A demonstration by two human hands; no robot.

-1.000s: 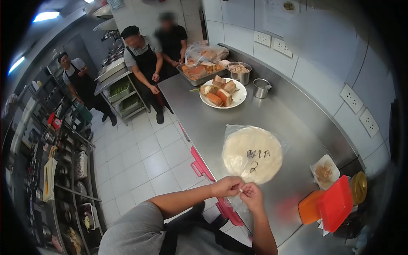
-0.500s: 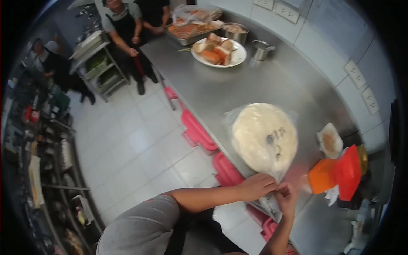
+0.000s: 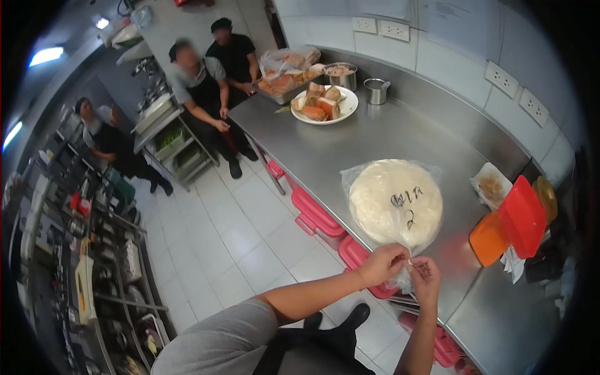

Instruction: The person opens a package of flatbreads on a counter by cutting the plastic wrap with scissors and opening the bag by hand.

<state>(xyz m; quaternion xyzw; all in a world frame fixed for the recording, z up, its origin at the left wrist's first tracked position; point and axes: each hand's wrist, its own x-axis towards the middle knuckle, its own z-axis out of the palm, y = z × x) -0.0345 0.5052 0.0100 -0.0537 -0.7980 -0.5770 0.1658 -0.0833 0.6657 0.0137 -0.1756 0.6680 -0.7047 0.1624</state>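
Evidently, little has changed over the last second beyond the camera's angle: left hand (image 3: 384,265) and right hand (image 3: 426,279) still pinch at the gathered neck of the clear bag (image 3: 396,201) — fingertips close together, exact grip hidden. Bag, pale round contents inside, lies on the steel table (image 3: 431,137). Judgement: same step, work at the neck unfinished.

We see a grey short-sleeved shirt (image 3: 219,337), a black apron (image 3: 331,342) with a dark strap (image 3: 270,361), round-toed shoes (image 3: 358,314), left hand (image 3: 382,265) and right hand (image 3: 426,276) bare.
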